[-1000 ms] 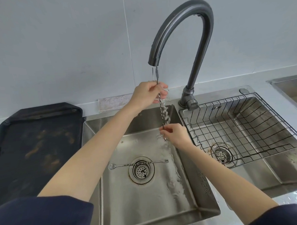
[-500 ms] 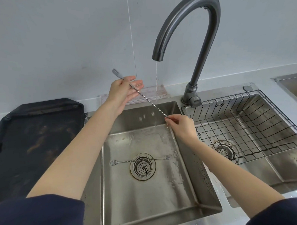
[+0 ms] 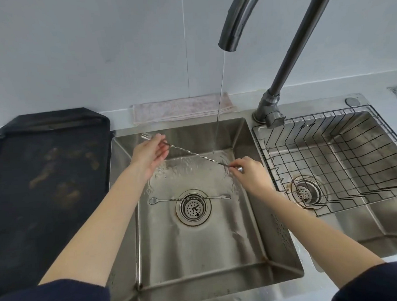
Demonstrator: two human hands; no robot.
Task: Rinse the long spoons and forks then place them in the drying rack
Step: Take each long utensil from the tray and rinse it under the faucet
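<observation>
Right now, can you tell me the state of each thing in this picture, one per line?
Tap: running, thin stream.
Held long fork-spoon: tilted, gripped at both ends.
Left hand: holds its fork end.
Right hand: pinches its other end.
Second long fork-spoon: flat across the drain.
Drying rack: holds no utensils.

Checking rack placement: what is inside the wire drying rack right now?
The wire drying rack holds no utensils. Only the right basin and its drain show through the wires. One twisted utensil is in both hands; another lies in the left basin.
</observation>
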